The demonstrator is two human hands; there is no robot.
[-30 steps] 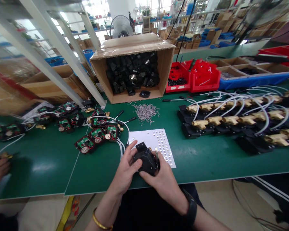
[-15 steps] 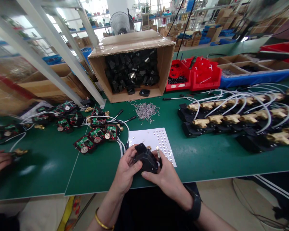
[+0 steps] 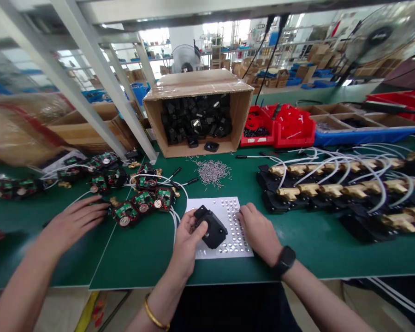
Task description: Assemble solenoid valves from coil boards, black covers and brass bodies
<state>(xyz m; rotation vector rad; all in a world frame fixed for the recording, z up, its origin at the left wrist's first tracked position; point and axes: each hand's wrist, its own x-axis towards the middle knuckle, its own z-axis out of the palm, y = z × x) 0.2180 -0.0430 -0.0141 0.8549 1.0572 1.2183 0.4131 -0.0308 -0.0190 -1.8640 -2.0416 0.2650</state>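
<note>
My left hand (image 3: pixel 187 238) is closed around a black plastic housing (image 3: pixel 210 228), held just above a white sheet (image 3: pixel 224 207) dotted with small metal pieces. My right hand (image 3: pixel 259 230) has come off the housing and rests on the sheet's right edge, fingers curled down at the dots; whether it pinches one is hidden. A pile of thin metal pins (image 3: pixel 212 169) lies beyond the sheet.
A co-worker's hand (image 3: pixel 72 223) reaches in from the left toward green circuit boards with white wires (image 3: pixel 141 200). A tipped cardboard box of black housings (image 3: pixel 197 117) stands at the back, red bins (image 3: pixel 280 122) to its right. Rows of brass-fitted black units (image 3: pixel 332 184) fill the right side.
My right hand let go of the housing and moved right onto the dotted sheet. The co-worker's arm swung in from the far left toward the circuit boards. The view tilted up.
</note>
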